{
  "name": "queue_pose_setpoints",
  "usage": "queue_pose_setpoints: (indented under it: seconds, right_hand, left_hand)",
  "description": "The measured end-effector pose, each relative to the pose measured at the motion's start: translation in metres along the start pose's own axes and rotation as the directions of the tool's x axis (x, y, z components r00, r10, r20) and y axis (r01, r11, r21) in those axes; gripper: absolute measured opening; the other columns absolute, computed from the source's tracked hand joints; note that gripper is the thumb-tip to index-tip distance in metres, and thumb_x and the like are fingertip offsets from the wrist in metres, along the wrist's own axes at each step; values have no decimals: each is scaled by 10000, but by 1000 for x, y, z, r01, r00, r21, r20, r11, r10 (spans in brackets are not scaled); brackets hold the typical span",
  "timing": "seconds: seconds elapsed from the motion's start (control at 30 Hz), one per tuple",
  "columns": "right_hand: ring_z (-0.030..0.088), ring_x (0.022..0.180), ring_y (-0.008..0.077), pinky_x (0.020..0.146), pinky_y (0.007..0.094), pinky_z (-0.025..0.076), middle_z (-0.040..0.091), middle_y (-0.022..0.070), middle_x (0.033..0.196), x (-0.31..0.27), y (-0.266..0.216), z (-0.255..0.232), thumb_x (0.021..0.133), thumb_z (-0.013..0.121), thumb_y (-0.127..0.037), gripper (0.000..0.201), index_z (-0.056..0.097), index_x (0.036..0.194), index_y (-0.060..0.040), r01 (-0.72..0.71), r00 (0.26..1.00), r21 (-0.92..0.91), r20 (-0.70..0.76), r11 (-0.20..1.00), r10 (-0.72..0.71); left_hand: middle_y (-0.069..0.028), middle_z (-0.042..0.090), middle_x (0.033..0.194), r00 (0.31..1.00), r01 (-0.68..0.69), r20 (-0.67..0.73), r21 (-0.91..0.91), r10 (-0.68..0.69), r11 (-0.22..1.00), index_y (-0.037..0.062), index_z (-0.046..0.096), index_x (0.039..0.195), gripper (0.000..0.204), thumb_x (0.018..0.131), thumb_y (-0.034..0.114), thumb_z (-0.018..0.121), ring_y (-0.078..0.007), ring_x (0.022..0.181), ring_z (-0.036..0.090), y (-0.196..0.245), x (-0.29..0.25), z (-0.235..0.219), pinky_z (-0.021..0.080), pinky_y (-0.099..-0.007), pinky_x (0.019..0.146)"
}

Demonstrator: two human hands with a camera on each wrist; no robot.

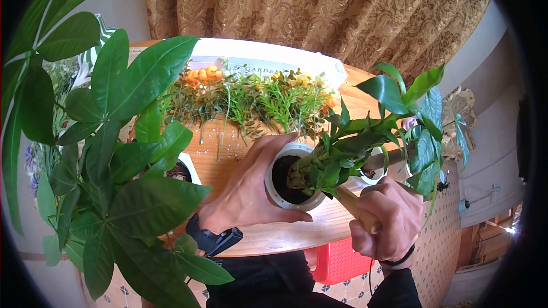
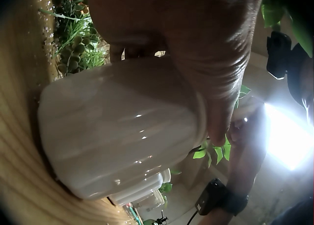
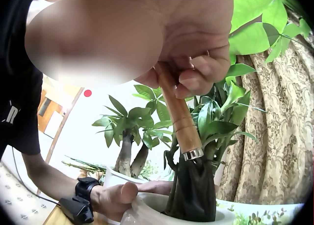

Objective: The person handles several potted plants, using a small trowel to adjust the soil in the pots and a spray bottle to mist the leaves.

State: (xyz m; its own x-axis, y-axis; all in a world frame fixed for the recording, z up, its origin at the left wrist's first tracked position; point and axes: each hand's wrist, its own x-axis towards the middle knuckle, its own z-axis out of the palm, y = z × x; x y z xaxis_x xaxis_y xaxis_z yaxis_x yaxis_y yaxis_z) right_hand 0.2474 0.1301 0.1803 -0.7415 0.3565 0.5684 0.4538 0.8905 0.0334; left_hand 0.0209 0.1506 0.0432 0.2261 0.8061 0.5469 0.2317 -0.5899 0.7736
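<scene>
A small white ribbed pot [image 1: 283,194] [image 2: 117,126] [image 3: 157,212] with dark soil and a leafy green plant [image 1: 342,154] [image 3: 216,117] stands near the front edge of a round wooden table [image 1: 297,231]. My left hand [image 1: 251,185] [image 2: 196,53] [image 3: 115,198] grips the pot's side, thumb along the front. My right hand [image 1: 385,217] [image 3: 196,63] holds the wooden handle [image 1: 357,208] [image 3: 176,112] of a garden tool. Its dark blade [image 3: 191,190] goes down into the pot beside the plant's stem.
A large-leaved plant [image 1: 108,154] in another white pot [image 1: 185,171] stands at the left. A white planter box [image 1: 262,65] of small greens and orange flowers lies behind. Another leafy plant [image 1: 425,137] stands right. Patterned curtains [image 1: 319,5] hang behind; a red stool [image 1: 337,262] sits below.
</scene>
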Motion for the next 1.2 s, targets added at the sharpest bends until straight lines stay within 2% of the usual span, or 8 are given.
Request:
queue_pose_setpoints:
  seconds: [0.07,0.13,0.23,0.57,0.63,0.83,0.93,1.2]
  right_hand:
    - [537,542,207,497,344,408,587,62,734,-1,0,-1,750,790,-166,430,582,1090,-3,0,1000,-1,11,1000,0]
    - [540,544,209,519,344,415,582,53,728,-1,-1,-4,741,791,-164,449,575,1100,-3,6,999,14,48,1000,-6]
    - [541,545,210,513,345,409,573,52,720,0,-2,-4,739,791,-165,444,577,1092,-1,18,1000,-9,2,1000,-18]
    - [527,527,203,474,342,395,565,52,707,-1,1,-1,730,796,-163,446,592,1096,-11,5,1000,22,4,1000,-5]
    - [520,522,203,471,340,392,559,52,701,1,-1,-4,735,793,-163,438,595,1090,-2,18,1000,8,17,1000,-18]
    - [514,527,200,507,347,401,534,40,682,-1,-1,-4,736,788,-157,409,593,1064,-11,1,1000,-14,-8,1000,-1]
    - [511,526,201,498,347,394,530,39,682,0,-1,-3,740,785,-150,404,587,1064,-12,0,1000,-13,7,1000,0]
    - [508,525,203,494,344,386,533,40,686,0,-2,-6,737,788,-147,418,580,1075,-14,8,1000,0,25,1000,-8]
  left_hand:
    - [-238,486,1417,1000,-1,5,3,1,1000,-8,356,1524,1261,526,366,1030,-419,1335,494,1,0,0,423,-495,1121]
    - [-250,481,1424,998,58,42,-55,-56,997,-9,338,1530,1280,523,370,1030,-429,1354,487,1,0,0,419,-499,1127]
    - [-259,486,1422,998,62,31,-82,-59,995,-8,319,1537,1272,539,350,1022,-431,1348,505,2,-1,0,429,-491,1124]
    - [-237,541,1364,996,78,47,-129,-73,988,9,308,1542,1153,626,254,965,-400,1271,578,4,0,2,487,-463,1056]
    - [-231,558,1340,985,161,92,-142,-149,977,4,298,1548,1177,620,264,973,-396,1253,589,8,1,0,487,-459,1054]
    - [-243,532,1372,997,66,38,-90,-63,994,-17,310,1550,1261,569,351,1011,-405,1287,554,-1,-1,3,448,-476,1095]
    - [-248,515,1394,993,109,61,-93,-104,990,-18,325,1546,1273,556,387,1015,-412,1314,530,0,-1,2,434,-481,1113]
    - [-250,507,1410,993,103,63,-96,-98,990,-10,313,1553,1267,575,395,1008,-407,1310,543,0,-1,2,444,-469,1112]
